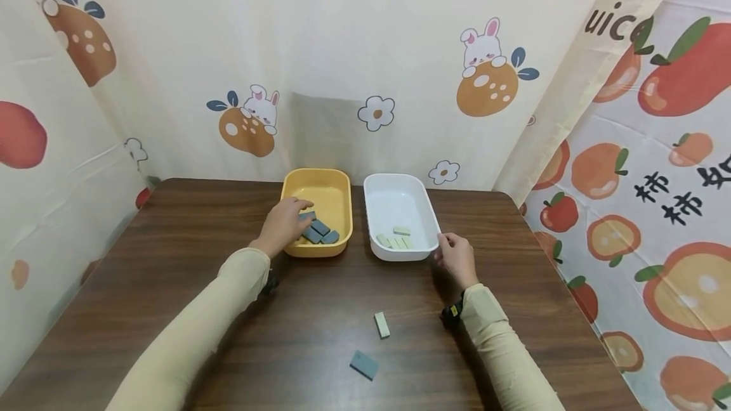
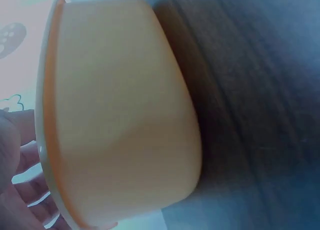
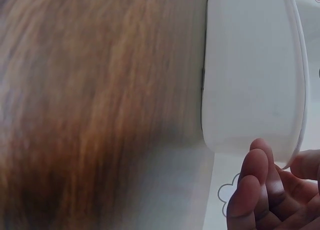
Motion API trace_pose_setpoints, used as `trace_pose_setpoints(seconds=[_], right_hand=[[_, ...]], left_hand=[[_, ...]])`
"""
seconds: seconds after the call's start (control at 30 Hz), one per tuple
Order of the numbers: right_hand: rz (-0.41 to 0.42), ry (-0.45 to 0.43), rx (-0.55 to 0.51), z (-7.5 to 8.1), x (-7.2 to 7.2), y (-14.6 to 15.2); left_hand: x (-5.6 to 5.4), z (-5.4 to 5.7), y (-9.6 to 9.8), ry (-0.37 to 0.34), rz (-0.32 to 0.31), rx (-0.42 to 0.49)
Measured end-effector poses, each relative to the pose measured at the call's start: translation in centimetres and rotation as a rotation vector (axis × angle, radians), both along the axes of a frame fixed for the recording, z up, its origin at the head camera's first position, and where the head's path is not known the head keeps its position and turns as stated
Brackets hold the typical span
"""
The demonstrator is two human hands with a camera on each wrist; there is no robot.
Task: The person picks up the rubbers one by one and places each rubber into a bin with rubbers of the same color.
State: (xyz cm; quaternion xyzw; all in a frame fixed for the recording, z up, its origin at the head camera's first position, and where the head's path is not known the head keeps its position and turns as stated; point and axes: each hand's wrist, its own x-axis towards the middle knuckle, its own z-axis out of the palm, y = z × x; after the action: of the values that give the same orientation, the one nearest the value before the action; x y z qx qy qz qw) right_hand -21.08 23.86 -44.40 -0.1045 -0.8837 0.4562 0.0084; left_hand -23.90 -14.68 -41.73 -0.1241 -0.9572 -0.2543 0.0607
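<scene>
My left hand (image 1: pixel 283 226) reaches over the left rim of a yellow tray (image 1: pixel 320 176), its fingers above several dark blue-grey flat blocks (image 1: pixel 320 227). In the left wrist view, the yellow tray's outer wall (image 2: pixel 120 110) hides part of the fingers (image 2: pixel 32 187), which are spread behind the rim. At the near right corner of a white tray (image 1: pixel 394 182), my right hand (image 1: pixel 457 259) pinches the rim. The right wrist view has the thumb and index finger at the rim of the white tray (image 3: pixel 255 75). Several pale green blocks (image 1: pixel 402 231) lie inside the white tray.
On the brown wooden table (image 1: pixel 308 335), a single pale green block (image 1: pixel 382 325) and a dark blue-grey block (image 1: pixel 364 365) lie in front of the trays. A printed curtain (image 1: pixel 342 49) hangs behind the table's far edge, with more fruit-patterned cloth (image 1: pixel 657 208) on the right.
</scene>
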Motion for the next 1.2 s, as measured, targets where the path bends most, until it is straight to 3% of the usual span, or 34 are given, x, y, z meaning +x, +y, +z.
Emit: trace_pose_setpoints(seconds=[0.27,0.5,0.83,1.2], right_hand=[[-0.001,0.009,0.008,0.0,0.1,-0.1],[-0.006,0.011,0.018,0.0,0.0,0.0],[0.009,0.059,0.037,0.1,0.0,-0.1],[0.010,0.034,0.044,0.2,0.0,-0.1]], left_hand=[[1.3,-0.4,-0.6,0.074,0.050,0.038],[2.0,-0.9,-1.0,0.208,0.072,-0.026],[2.8,-1.0,-2.0,0.080,0.169,-0.014],[3.5,-1.7,-2.9,0.041,0.212,0.049]])
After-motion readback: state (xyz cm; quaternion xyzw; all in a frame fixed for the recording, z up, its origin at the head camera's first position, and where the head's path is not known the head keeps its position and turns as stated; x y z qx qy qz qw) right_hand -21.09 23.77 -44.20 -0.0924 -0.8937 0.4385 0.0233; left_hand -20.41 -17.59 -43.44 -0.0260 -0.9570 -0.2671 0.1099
